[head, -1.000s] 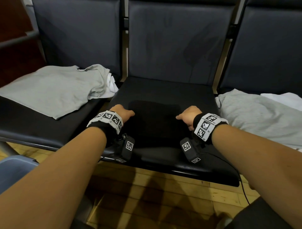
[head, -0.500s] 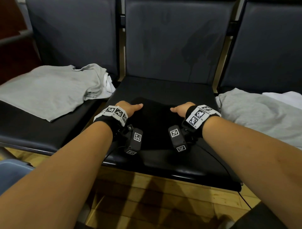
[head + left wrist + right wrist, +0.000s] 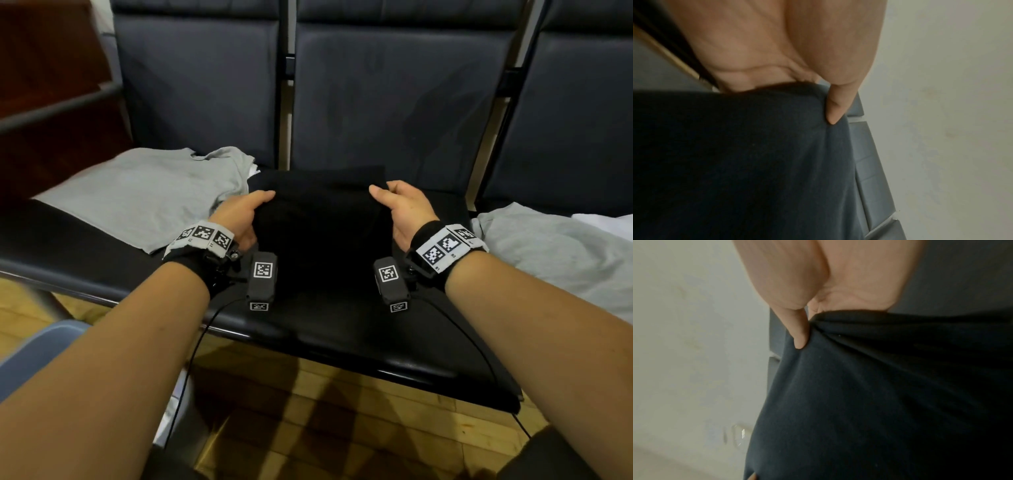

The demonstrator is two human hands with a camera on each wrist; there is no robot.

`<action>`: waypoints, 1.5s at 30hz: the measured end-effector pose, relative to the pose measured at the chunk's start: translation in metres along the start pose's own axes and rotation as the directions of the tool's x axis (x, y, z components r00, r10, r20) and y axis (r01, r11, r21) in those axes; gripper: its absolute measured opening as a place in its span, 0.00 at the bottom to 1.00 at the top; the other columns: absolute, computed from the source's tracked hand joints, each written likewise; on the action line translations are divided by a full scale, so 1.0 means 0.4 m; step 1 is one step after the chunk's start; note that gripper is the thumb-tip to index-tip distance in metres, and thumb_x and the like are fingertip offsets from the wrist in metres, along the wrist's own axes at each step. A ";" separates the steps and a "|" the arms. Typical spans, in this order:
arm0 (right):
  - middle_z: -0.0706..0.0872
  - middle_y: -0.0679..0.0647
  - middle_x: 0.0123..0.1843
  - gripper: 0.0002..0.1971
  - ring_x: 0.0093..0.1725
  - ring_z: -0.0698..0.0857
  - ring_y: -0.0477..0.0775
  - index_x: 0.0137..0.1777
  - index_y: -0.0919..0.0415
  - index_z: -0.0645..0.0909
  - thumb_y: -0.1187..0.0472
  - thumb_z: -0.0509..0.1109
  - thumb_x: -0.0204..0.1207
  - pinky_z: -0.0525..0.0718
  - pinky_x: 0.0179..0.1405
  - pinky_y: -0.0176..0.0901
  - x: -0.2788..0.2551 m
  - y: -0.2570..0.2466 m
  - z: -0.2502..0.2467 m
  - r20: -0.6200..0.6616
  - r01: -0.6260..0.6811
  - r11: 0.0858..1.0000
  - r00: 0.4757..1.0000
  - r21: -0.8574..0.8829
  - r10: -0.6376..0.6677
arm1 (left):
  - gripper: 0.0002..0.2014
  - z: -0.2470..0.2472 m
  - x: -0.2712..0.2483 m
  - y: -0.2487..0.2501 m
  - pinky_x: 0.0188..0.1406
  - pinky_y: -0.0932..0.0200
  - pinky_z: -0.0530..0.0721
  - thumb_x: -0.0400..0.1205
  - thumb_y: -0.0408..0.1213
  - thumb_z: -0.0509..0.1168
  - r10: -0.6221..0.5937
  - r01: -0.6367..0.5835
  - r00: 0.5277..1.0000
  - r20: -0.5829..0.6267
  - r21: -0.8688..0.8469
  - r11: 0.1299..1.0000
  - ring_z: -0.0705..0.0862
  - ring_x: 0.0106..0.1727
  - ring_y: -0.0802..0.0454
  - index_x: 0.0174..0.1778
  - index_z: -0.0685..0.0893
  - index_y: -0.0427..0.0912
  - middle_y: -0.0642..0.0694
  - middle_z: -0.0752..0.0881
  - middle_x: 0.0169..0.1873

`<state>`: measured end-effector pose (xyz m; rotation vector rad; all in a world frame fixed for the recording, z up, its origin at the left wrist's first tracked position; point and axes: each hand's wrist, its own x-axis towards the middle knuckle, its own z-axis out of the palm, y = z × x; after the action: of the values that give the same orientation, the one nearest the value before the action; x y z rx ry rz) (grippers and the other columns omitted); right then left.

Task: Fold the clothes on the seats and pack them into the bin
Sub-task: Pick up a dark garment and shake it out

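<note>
Two hands, left hand [image 3: 239, 216] and right hand [image 3: 402, 209], each pinch one black garment [image 3: 322, 233] between two grey shirts [image 3: 144, 192], fingers hidden beneath.

No readable text, brands or numbers anywhere; only black-and-white square fiducial marker patterns on the grey wrist bands [image 3: 448, 245] and small black wrist-mounted camera boxes [image 3: 262, 279], tiny captions illegible.

Three dark seats [image 3: 394, 102] in a row; two grey shirts [image 3: 137, 195], one black garment [image 3: 322, 219], two hands [image 3: 239, 216].
</note>
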<state>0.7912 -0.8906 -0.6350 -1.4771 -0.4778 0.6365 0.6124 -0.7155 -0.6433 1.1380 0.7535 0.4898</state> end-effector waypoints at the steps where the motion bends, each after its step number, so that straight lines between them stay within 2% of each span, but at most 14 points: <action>1: 0.89 0.64 0.51 0.06 0.54 0.89 0.64 0.50 0.63 0.81 0.62 0.73 0.79 0.88 0.57 0.60 -0.016 -0.014 0.028 0.032 0.024 1.000 0.999 0.000 -0.024 | 0.13 -0.029 -0.023 0.011 0.49 0.50 0.89 0.84 0.36 0.63 0.025 -0.025 1.000 -0.008 0.000 1.000 0.90 0.51 0.44 0.61 0.84 0.35 0.38 0.90 0.53; 3: 0.89 0.66 0.55 0.11 0.56 0.89 0.65 0.56 0.68 0.81 0.62 0.72 0.79 0.88 0.56 0.60 -0.044 -0.032 0.093 0.107 0.054 0.999 0.993 -0.009 -0.052 | 0.15 -0.097 -0.076 0.034 0.54 0.47 0.87 0.84 0.37 0.63 0.059 -0.059 0.998 -0.032 -0.009 0.998 0.88 0.57 0.42 0.66 0.82 0.38 0.38 0.88 0.57; 7: 0.89 0.67 0.56 0.12 0.56 0.89 0.64 0.58 0.70 0.81 0.64 0.73 0.78 0.87 0.59 0.62 -0.084 -0.041 0.262 0.220 0.076 0.997 0.973 -0.028 -0.068 | 0.14 -0.249 -0.201 0.082 0.43 0.49 0.88 0.85 0.38 0.61 0.105 -0.105 0.988 -0.116 0.001 0.994 0.90 0.52 0.44 0.66 0.81 0.46 0.41 0.89 0.56; 11: 0.89 0.68 0.56 0.14 0.55 0.89 0.65 0.58 0.71 0.81 0.63 0.74 0.77 0.87 0.59 0.63 -0.139 -0.016 0.463 0.349 0.075 0.995 0.936 -0.066 -0.047 | 0.17 -0.446 -0.340 0.075 0.54 0.40 0.85 0.84 0.39 0.64 0.151 -0.160 0.950 -0.272 -0.010 0.987 0.87 0.59 0.42 0.70 0.79 0.49 0.41 0.87 0.61; 15: 0.90 0.68 0.51 0.09 0.52 0.90 0.66 0.49 0.65 0.83 0.61 0.76 0.75 0.87 0.56 0.66 -0.216 0.063 0.681 0.482 0.092 0.986 0.876 -0.136 -0.015 | 0.17 -0.613 -0.491 0.015 0.32 0.55 0.88 0.85 0.42 0.62 0.123 -0.143 0.889 -0.441 -0.014 0.990 0.91 0.41 0.50 0.70 0.78 0.45 0.44 0.90 0.50; 21: 0.91 0.62 0.48 0.15 0.50 0.90 0.63 0.48 0.63 0.84 0.53 0.77 0.68 0.87 0.57 0.62 -0.339 0.254 0.979 0.661 0.110 0.950 0.741 -0.293 0.117 | 0.18 -0.867 -0.678 -0.153 0.47 0.48 0.88 0.85 0.42 0.62 -0.027 -0.072 0.771 -0.636 -0.129 0.989 0.87 0.58 0.42 0.71 0.78 0.45 0.40 0.87 0.60; 28: 0.80 0.55 0.40 0.11 0.44 0.84 0.58 0.45 0.61 0.77 0.55 0.74 0.77 0.83 0.52 0.49 -0.488 0.515 1.184 0.772 0.156 0.860 0.537 -0.487 0.340 | 0.18 -1.067 -0.824 -0.398 0.43 0.44 0.88 0.86 0.40 0.61 -0.256 -0.005 0.612 -0.749 -0.327 0.945 0.86 0.59 0.36 0.72 0.77 0.42 0.35 0.84 0.64; 32: 0.71 0.51 0.33 0.17 0.36 0.73 0.51 0.34 0.56 0.68 0.57 0.74 0.77 0.74 0.44 0.45 -0.561 0.677 1.235 0.753 0.175 0.789 0.474 -0.588 0.456 | 0.18 -1.108 -0.861 -0.504 0.32 0.48 0.89 0.87 0.34 0.59 -0.368 0.114 0.481 -0.796 -0.359 0.926 0.86 0.49 0.37 0.73 0.74 0.36 0.31 0.85 0.54; 34: 0.67 0.50 0.30 0.22 0.31 0.70 0.50 0.31 0.54 0.63 0.59 0.74 0.78 0.71 0.36 0.41 -0.587 0.753 1.245 0.732 0.213 0.725 0.415 -0.655 0.540 | 0.15 -1.109 -0.865 -0.546 0.29 0.53 0.84 0.87 0.34 0.59 -0.419 0.285 0.391 -0.820 -0.325 0.902 0.83 0.44 0.39 0.70 0.73 0.40 0.36 0.84 0.46; 37: 0.79 0.53 0.40 0.11 0.37 0.80 0.54 0.41 0.58 0.73 0.56 0.73 0.79 0.81 0.33 0.42 -0.618 0.822 1.244 0.656 0.299 0.584 0.328 -0.755 0.680 | 0.24 -1.125 -0.873 -0.619 0.37 0.63 0.78 0.85 0.42 0.62 -0.454 0.649 0.247 -0.856 -0.202 0.733 0.80 0.64 0.34 0.74 0.72 0.31 0.37 0.79 0.67; 39: 0.86 0.61 0.56 0.18 0.49 0.86 0.62 0.62 0.64 0.78 0.53 0.73 0.78 0.87 0.50 0.51 -0.632 0.858 1.247 0.627 0.371 0.515 0.322 -0.773 0.709 | 0.26 -1.157 -0.875 -0.666 0.52 0.59 0.75 0.84 0.47 0.63 -0.503 0.767 0.213 -0.838 -0.176 0.617 0.78 0.68 0.35 0.71 0.76 0.30 0.35 0.78 0.70; 41: 0.87 0.62 0.58 0.23 0.49 0.86 0.62 0.67 0.64 0.78 0.53 0.73 0.77 0.87 0.58 0.55 -0.638 0.885 1.253 0.631 0.400 0.499 0.348 -0.769 0.693 | 0.26 -1.175 -0.865 -0.686 0.62 0.55 0.75 0.85 0.49 0.61 -0.494 0.831 0.186 -0.849 -0.131 0.540 0.78 0.69 0.36 0.71 0.77 0.30 0.34 0.79 0.69; 44: 0.86 0.55 0.36 0.06 0.39 0.86 0.59 0.42 0.55 0.82 0.53 0.72 0.75 0.90 0.52 0.58 -0.624 0.898 1.260 0.655 0.350 0.553 0.380 -0.756 0.653 | 0.23 -1.206 -0.846 -0.685 0.68 0.53 0.74 0.89 0.43 0.55 -0.434 0.850 0.207 -0.877 -0.059 0.524 0.76 0.71 0.36 0.75 0.73 0.33 0.32 0.76 0.71; 45: 0.86 0.55 0.33 0.09 0.37 0.87 0.59 0.36 0.55 0.80 0.53 0.71 0.75 0.91 0.49 0.59 -0.614 0.890 1.259 0.661 0.354 0.558 0.388 -0.750 0.642 | 0.22 -1.215 -0.842 -0.673 0.69 0.53 0.73 0.89 0.43 0.54 -0.407 0.847 0.229 -0.884 -0.025 0.531 0.75 0.72 0.36 0.76 0.72 0.35 0.31 0.76 0.72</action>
<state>0.2425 -0.6769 -0.9417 -1.9559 -1.7738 1.6258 0.0190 -0.7422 -0.9066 0.8240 2.2371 0.0190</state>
